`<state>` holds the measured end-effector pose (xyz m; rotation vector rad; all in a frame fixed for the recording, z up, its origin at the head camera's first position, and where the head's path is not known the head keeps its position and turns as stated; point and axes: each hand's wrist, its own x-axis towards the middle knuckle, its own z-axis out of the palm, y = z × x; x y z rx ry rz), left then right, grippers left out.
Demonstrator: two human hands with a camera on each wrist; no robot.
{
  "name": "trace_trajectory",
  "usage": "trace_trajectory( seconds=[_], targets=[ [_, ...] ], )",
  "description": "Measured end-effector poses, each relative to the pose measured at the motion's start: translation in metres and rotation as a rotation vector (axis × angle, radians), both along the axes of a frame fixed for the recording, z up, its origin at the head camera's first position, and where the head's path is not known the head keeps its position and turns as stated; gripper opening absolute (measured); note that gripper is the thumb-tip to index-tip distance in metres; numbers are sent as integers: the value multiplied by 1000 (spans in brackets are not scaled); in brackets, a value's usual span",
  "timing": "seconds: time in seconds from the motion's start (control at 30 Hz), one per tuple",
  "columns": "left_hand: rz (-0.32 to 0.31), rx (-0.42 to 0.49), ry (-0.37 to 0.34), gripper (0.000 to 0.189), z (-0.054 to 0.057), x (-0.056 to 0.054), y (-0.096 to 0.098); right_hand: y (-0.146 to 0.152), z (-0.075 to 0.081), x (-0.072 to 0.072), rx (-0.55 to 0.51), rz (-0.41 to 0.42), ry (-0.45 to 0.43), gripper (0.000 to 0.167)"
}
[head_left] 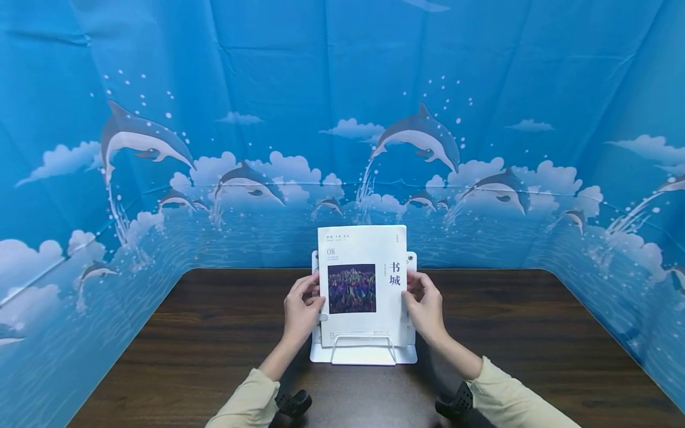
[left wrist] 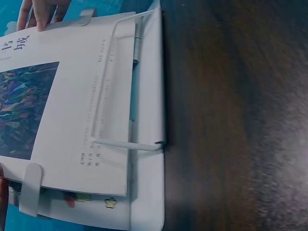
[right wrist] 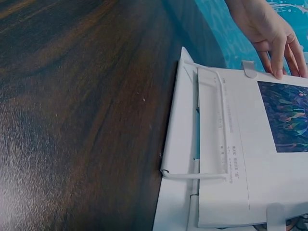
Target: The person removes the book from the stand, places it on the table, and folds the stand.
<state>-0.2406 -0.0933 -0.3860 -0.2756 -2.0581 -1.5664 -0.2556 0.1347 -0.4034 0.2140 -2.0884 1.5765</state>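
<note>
A white magazine (head_left: 364,244) with a dark, colourful picture on its cover stands upright, leaning back on a white book stand (head_left: 317,353). My left hand (head_left: 302,309) pinches its left edge, thumb at the front and fingers toward the back. On the opposite edge my right hand (head_left: 427,306) pinches it in the same way. A white wire bar (left wrist: 126,145) crosses the lower cover. Small flat clips, one (left wrist: 31,187) on the left edge and another (right wrist: 249,69) seen in the right wrist view, overlap the cover. The fingertips behind the magazine are hidden.
The stand rests on a dark wood-grain table (head_left: 214,333). Behind and at both sides hangs a blue cloth (head_left: 299,89) printed with dolphins and clouds. Black devices (head_left: 293,404) are strapped at both wrists, by the light sleeves (head_left: 248,401).
</note>
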Motion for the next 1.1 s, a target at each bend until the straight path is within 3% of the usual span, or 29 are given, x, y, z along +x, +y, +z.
trace_trajectory(
  seconds=[0.23,0.7,1.1],
  targets=[
    [4,18,14,49,-15,-23,-4,4,5,-4,-12,9,-11,37],
    [-9,15,72,48,-4,-31,-4,8,19,-11,-41,30,-57,36],
    [-13,35,74,48,7,-35,-2,8,28,-15,-52,25,-10,38]
  ],
)
